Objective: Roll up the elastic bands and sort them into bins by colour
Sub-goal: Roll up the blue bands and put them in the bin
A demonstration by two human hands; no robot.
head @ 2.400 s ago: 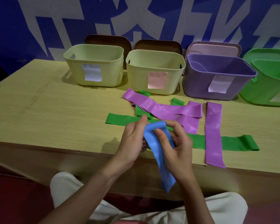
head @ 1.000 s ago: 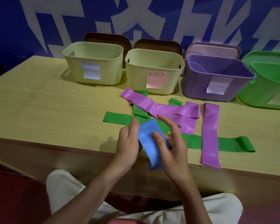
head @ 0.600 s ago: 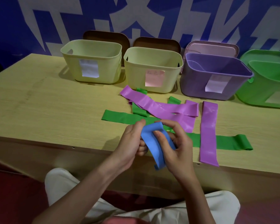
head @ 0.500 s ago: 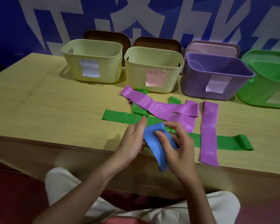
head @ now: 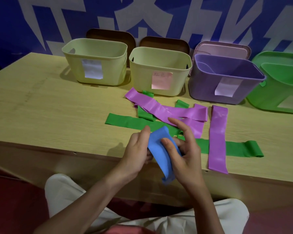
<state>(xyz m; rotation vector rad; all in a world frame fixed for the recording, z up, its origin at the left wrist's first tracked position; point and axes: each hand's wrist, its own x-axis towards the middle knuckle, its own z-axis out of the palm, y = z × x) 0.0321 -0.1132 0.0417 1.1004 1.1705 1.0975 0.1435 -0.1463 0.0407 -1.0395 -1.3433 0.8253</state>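
A pale wooden table [head: 41, 115] runs before a blue wall with white shapes [head: 142, 16]. Over its near edge the left hand [head: 136, 154] curls round a half-rolled blue band [head: 158, 149]; the right hand [head: 184, 152] presses its thumb on it, other fingers spread loose. Behind lie green bands [head: 123, 121], then purple bands [head: 216, 132]

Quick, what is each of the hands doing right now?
Left hand: grips the blue band.
Right hand: thumb presses the blue band; fingers extended.
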